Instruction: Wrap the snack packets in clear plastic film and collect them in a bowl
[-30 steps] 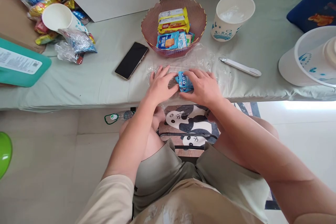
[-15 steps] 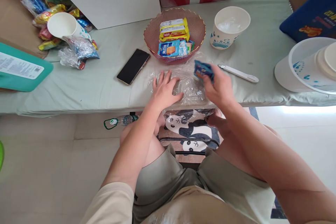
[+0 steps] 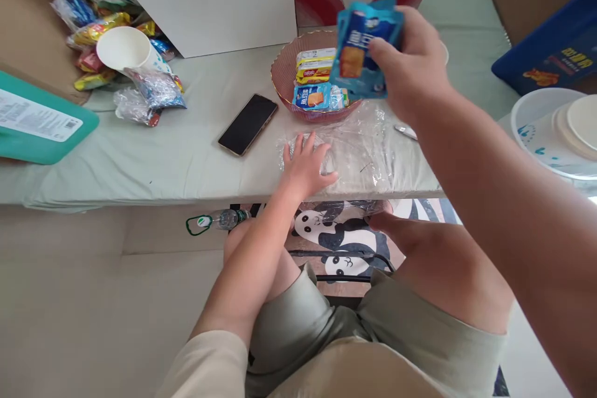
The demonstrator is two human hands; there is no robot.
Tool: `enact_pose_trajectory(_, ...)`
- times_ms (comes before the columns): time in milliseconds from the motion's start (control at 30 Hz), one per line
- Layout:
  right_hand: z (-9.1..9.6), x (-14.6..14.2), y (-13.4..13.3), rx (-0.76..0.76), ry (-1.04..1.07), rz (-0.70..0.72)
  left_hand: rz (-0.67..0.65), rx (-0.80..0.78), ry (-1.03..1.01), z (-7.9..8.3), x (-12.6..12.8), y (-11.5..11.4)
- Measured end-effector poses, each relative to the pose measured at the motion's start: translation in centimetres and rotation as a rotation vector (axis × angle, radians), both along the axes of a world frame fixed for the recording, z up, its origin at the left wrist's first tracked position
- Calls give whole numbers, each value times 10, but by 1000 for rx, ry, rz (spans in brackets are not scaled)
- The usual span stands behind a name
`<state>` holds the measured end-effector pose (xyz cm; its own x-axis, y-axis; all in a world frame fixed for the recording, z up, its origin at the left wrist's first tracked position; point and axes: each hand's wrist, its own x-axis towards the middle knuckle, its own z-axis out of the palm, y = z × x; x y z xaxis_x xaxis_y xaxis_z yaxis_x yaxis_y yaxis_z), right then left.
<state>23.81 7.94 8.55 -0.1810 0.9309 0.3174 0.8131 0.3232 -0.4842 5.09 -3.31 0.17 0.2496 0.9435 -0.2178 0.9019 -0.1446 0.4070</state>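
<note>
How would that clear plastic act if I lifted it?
The clear plastic would probably flop, since it lies wrinkled. It looks thin and see-through, so likely light. It might catch under the left hand resting there.

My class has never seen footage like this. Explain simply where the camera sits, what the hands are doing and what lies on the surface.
No machine here: a person uses two bare hands. Every picture comes from one camera worn on the head, looking forward and down. The right hand holds up blue snack packets, partly hiding a pink bowl with more packets inside. The left hand is spread over clear plastic. Also on the cloth-covered surface lies a dark phone.
</note>
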Motion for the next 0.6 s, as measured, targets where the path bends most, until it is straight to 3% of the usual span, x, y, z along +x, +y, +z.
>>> enact_pose_trajectory(67, 15, -13, 13, -106, 215, -63, -2, -3, -11, 0, 0, 1)
enact_pose_trajectory(133, 16, -12, 4, -82, 324, -95, 3, 2, -21, 0, 0, 0)
enact_pose_trajectory(200, 1, 3, -21, -5, 330, -123, 5, 17, -20, 0, 0, -3)
enact_pose_trajectory(267, -25, 24, -52, 7, 262, -223, 2, 38, -11, 1, 3, -7)
enact_pose_trajectory(400, -77, 52, -90, -199, 108, -339, 26, 45, 19, 2, 14, -23)
enact_pose_trajectory(467, -88, 55, -93, -233, 76, -347, 42, 39, 36, 3, 20, -31)
enact_pose_trajectory(600, -91, 58, -87, -218, 98, -345, 45, 21, 62, 5, 29, -43)
